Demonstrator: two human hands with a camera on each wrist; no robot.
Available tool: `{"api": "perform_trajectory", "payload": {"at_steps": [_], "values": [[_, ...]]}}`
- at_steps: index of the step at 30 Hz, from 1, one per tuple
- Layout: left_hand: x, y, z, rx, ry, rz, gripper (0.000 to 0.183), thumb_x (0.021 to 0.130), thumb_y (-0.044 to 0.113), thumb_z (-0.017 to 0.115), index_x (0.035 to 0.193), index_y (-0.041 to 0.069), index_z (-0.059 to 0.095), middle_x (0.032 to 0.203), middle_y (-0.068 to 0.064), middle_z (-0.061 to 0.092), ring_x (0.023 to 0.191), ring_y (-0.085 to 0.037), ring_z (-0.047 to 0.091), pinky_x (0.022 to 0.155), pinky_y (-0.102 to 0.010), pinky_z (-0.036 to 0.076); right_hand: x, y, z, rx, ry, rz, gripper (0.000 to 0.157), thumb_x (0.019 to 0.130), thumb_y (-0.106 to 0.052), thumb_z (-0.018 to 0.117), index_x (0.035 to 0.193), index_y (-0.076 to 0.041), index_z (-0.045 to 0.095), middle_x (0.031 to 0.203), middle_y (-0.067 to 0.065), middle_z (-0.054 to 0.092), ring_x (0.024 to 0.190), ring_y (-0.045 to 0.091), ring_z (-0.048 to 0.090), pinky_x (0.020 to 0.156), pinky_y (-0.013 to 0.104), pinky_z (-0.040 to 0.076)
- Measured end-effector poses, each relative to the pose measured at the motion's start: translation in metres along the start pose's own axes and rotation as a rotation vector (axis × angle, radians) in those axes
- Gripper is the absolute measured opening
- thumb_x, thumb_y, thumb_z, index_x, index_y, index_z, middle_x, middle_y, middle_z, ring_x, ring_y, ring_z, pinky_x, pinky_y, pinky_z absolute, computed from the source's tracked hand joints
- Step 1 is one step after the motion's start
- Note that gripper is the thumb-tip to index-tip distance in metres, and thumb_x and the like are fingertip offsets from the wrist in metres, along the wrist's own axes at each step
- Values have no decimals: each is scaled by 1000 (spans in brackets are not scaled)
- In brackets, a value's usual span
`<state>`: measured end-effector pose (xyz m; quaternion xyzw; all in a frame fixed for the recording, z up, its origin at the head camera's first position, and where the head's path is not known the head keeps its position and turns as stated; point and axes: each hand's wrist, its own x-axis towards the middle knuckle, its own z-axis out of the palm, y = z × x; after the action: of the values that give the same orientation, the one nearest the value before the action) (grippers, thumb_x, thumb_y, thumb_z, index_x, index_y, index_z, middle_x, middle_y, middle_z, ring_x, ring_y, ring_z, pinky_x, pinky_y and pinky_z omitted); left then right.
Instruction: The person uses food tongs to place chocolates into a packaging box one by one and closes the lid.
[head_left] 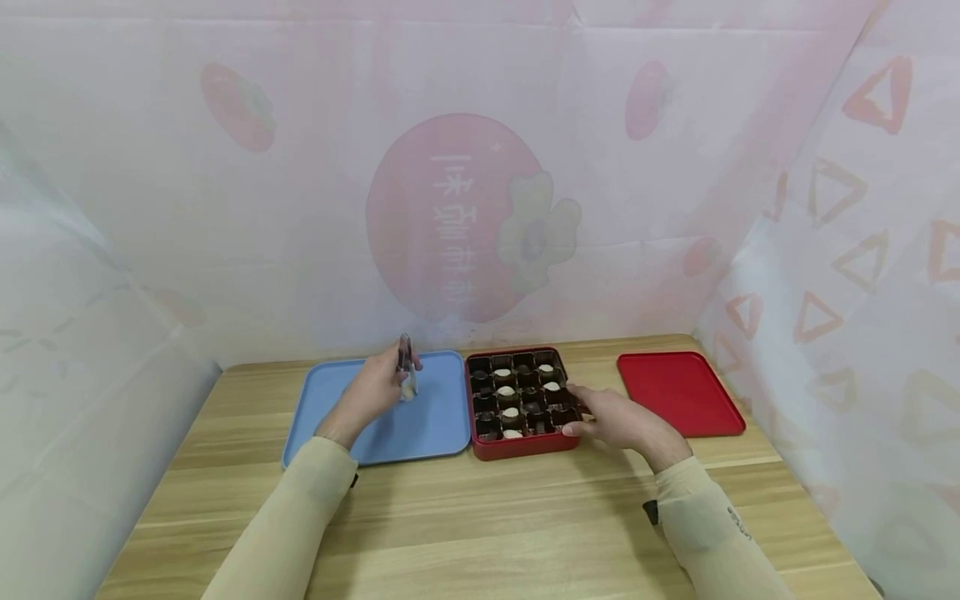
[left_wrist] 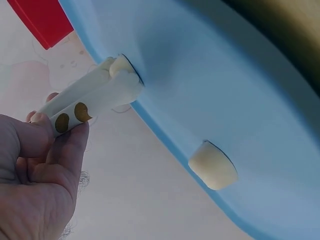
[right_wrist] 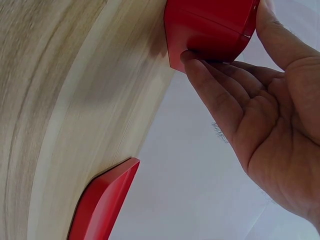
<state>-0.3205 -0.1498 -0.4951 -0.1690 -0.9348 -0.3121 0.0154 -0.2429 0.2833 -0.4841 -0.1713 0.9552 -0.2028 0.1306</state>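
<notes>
My left hand (head_left: pixel 371 385) pinches pale translucent tongs (left_wrist: pixel 82 102) with brown dots, their tips low over the blue tray (head_left: pixel 337 417). Between those tips sits a white chocolate (left_wrist: pixel 120 65) in the left wrist view. A second white chocolate (left_wrist: pixel 214 167) stands apart on the tray. To the right is a red box (head_left: pixel 525 447) with dark dividers, holding brown and white chocolates in several compartments. At its right side, my right hand (head_left: pixel 618 417) touches the box, thumb near the rim and fairly straight fingers against the wall; some fingertips are hidden in the right wrist view.
A flat red lid (head_left: pixel 678 393) lies on the wooden table (head_left: pixel 480 525) right of the box. The box stands close against the tray's right edge. Printed cloth walls (head_left: pixel 300 208) enclose the table at the back and both sides.
</notes>
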Motion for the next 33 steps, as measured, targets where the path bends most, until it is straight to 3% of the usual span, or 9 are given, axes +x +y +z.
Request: {"api": "perform_trajectory", "payload": {"at_steps": [8, 14, 24, 29, 33], "values": [[0, 4, 2, -27, 0, -21, 25, 118, -2, 59, 135, 14, 70, 142, -19, 81, 137, -46, 76, 107, -63, 66, -1, 1, -1, -3, 3, -1, 91, 110, -40, 85, 177, 3, 43, 169, 33, 62, 149, 50, 70, 126, 67, 60], [-1, 19, 1, -54, 0, -2, 26, 119, -2, 59, 137, 15, 69, 144, -17, 81, 141, -46, 75, 111, -65, 66, -2, 1, -1, 0, 2, 2, 90, 110, -40, 85, 177, 3, 43, 170, 33, 62, 150, 51, 70, 126, 68, 60], [1, 66, 4, -92, 27, 78, 32, 117, -5, 58, 141, 14, 67, 143, -18, 80, 137, -43, 78, 113, -61, 69, -2, 0, -1, 6, -2, 2, 91, 110, -39, 85, 178, 3, 42, 170, 34, 61, 148, 49, 72, 125, 67, 60], [4, 93, 13, -151, 28, 110, 35, 115, -6, 60, 142, 13, 68, 140, -23, 80, 131, -42, 79, 108, -58, 71, -2, 0, -2, 9, 1, 0, 90, 110, -39, 85, 178, 3, 42, 170, 34, 61, 149, 50, 71, 125, 68, 60], [7, 112, 25, -184, 24, 122, 38, 114, -9, 60, 140, 17, 70, 139, -19, 81, 128, -39, 80, 103, -54, 72, -2, 1, -1, 8, 1, -3, 90, 110, -39, 85, 178, 3, 42, 169, 34, 62, 149, 50, 71, 125, 67, 60]]}}
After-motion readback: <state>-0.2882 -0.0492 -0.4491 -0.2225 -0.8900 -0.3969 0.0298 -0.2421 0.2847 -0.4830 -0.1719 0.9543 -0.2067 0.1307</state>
